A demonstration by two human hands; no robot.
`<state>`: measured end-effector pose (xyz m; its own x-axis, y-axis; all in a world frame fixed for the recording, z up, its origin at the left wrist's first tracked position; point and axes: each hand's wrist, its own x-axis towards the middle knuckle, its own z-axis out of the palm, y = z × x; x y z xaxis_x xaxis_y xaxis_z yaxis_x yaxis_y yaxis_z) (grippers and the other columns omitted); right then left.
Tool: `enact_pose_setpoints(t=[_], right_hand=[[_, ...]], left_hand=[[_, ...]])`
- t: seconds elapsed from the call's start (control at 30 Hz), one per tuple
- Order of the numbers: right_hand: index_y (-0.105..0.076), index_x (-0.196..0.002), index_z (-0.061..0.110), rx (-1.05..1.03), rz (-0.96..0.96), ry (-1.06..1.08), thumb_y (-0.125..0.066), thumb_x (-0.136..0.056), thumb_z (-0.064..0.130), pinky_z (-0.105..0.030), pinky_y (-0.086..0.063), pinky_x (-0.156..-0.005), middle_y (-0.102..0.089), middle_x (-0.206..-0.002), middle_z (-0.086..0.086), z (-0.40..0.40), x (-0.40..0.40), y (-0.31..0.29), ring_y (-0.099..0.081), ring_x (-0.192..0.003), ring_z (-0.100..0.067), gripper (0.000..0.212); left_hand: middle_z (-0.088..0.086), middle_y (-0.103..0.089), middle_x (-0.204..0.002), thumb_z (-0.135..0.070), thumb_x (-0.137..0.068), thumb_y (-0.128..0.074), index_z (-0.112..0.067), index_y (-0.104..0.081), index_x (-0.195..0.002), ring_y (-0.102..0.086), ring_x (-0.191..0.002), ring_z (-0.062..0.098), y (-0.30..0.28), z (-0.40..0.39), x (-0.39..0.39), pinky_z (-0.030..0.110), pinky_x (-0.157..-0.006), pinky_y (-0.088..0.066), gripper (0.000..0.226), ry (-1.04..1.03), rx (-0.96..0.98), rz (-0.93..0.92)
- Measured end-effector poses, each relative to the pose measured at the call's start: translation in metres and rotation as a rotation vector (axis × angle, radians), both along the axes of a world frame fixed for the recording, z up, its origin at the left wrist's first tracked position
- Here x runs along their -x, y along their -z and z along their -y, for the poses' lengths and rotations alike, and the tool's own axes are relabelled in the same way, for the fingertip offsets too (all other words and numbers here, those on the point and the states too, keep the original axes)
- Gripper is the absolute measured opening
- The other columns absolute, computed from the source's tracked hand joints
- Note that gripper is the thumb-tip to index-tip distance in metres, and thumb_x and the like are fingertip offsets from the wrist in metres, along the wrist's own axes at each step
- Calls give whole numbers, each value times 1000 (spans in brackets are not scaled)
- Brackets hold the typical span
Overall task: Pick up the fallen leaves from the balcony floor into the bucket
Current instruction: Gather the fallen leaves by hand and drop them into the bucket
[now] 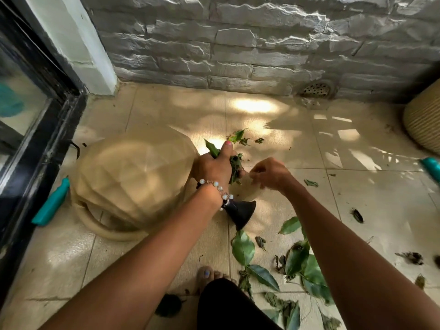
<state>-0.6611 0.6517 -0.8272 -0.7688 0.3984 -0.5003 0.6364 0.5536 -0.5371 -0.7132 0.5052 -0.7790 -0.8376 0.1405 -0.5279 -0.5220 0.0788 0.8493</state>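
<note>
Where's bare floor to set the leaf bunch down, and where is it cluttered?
Bare tile lies ahead between the stone wall and the small leaf scatter, and front-left below the beige watering can. Crowded: the leaf pile under the right arm, near the foot.

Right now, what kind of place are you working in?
Probably a balcony or small patio: beige tiled floor, a stone-clad wall with a floor drain at its foot, and a black-framed glass door on the left.
</note>
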Motion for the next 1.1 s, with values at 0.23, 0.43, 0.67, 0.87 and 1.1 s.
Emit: enact_pose_setpoints(t=[0.23, 0.43, 0.67, 0.87, 1.1], right_hand=[[-60, -127, 6, -205, -310, -320, -56, -95, 11, -31, -45, -95, -61, -129, -12, 9, 45, 6, -58, -112, -23, 33], [-68, -102, 3, -354, -293, -484, -43, -97, 29, -34, -42, -87, -63, -111, -13, 8, 47, 23, -50, -103, -27, 36], [-72, -105, 6, -369, -449, -30, -61, -93, 8, -11, -47, -76, -71, -104, -9, -18, 63, 29, -64, -86, -15, 17], [-26, -151, 30, -280, -125, -224, -57, -95, 20, -37, -29, -114, -23, -155, -5, -24, 104, 32, -28, -136, -30, 65], [-17, -154, 28, -721, -74, -634, -42, -100, 24, -47, -2, -121, -11, -162, -7, -26, 78, 43, -7, -146, -36, 59]], left_hand=[[9, -67, -79, -38, -91, -63, -7, -64, -81, -69, -82, 29, 12, -29, 1, 38, -77, -58, 32, -29, 132, 18], [-3, -48, -72, -37, -95, -58, 2, -70, -97, -58, -87, 22, 19, -43, 25, 28, -81, -46, 41, -153, 195, 12], [21, -69, -81, -42, -89, -64, -3, -65, -80, -69, -76, 38, 50, -50, 63, 53, -73, -58, 39, -278, 132, 68], [13, -67, -73, -39, -93, -60, -4, -62, -79, -68, -62, 29, 46, -53, 74, 40, -63, -60, 38, -304, 128, 68], [13, -69, -79, -41, -94, -57, 3, -61, -103, -67, -53, 22, 45, -50, 75, 32, -52, -58, 45, -267, 149, 101]])
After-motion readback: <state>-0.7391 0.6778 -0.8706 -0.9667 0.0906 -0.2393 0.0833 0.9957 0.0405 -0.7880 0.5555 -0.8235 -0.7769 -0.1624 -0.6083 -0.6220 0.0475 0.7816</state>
